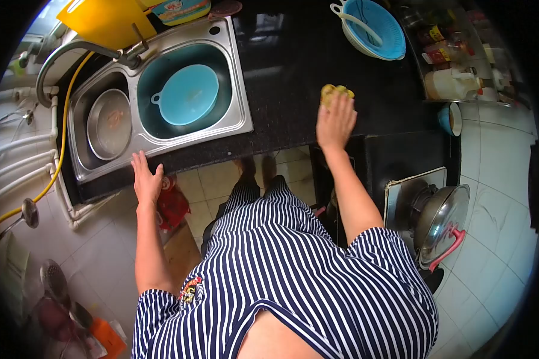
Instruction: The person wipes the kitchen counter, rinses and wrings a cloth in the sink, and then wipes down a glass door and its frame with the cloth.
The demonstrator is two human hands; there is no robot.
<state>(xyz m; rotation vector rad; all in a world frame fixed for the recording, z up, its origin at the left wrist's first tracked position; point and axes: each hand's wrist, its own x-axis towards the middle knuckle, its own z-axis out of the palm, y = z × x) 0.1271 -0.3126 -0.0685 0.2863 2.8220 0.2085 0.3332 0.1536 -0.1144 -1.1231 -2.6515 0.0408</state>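
My right hand (pixel 336 122) presses a crumpled yellow cloth (pixel 327 93) onto the black countertop (pixel 281 78), right of the sink. Most of the cloth is hidden under the fingers. My left hand (pixel 147 178) rests at the front edge of the steel double sink (pixel 241 99), holding nothing, its thumb apart from the fingers. A light blue basin (pixel 188 93) with a small handle sits in the larger bowl of the sink. In the smaller bowl lies a round metal pan (pixel 109 122).
A curved faucet (pixel 81 45) stands behind the sink, near a yellow container (pixel 105 23). A blue strainer bowl (pixel 386 33) with a white spoon is at the back right. Bottles line a rack (pixel 449 84). A lidded pan (pixel 443 221) sits on the stove at right.
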